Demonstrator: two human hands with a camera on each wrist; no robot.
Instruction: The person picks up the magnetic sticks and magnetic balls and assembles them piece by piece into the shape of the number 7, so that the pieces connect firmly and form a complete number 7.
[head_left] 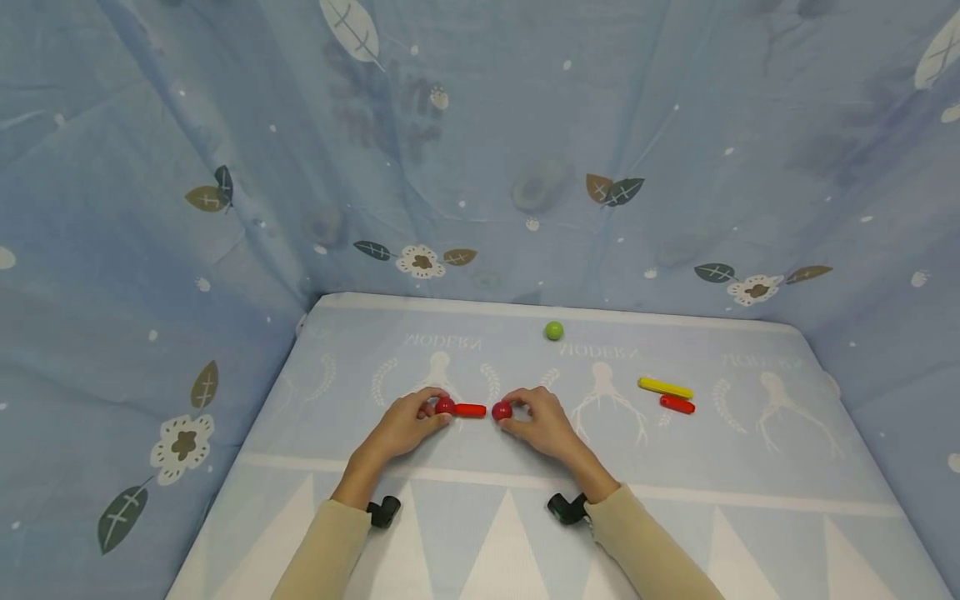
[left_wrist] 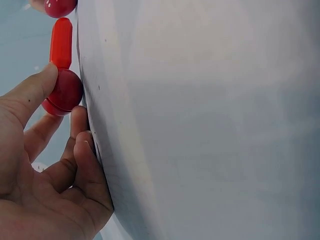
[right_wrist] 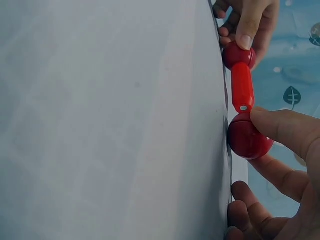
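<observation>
My left hand [head_left: 406, 422] pinches a dark red ball [left_wrist: 69, 90] between thumb and fingers. An orange-red faceted rod [head_left: 471, 411] lies end-on against that ball and points toward the other hand. My right hand [head_left: 545, 423] holds a second dark red ball [right_wrist: 249, 138] between thumb and fingertips, low over the table. In the head view, a small gap separates this ball from the rod's free end. A small pale spot marks that end of the rod in the right wrist view. Fingers partly cover both balls.
A green ball [head_left: 554, 331] sits near the table's back edge. To the right, a yellow rod [head_left: 665, 388] lies close beside a shorter red rod [head_left: 677, 405]. Patterned blue cloth [head_left: 480, 150] hangs behind and at both sides of the table [head_left: 480, 525].
</observation>
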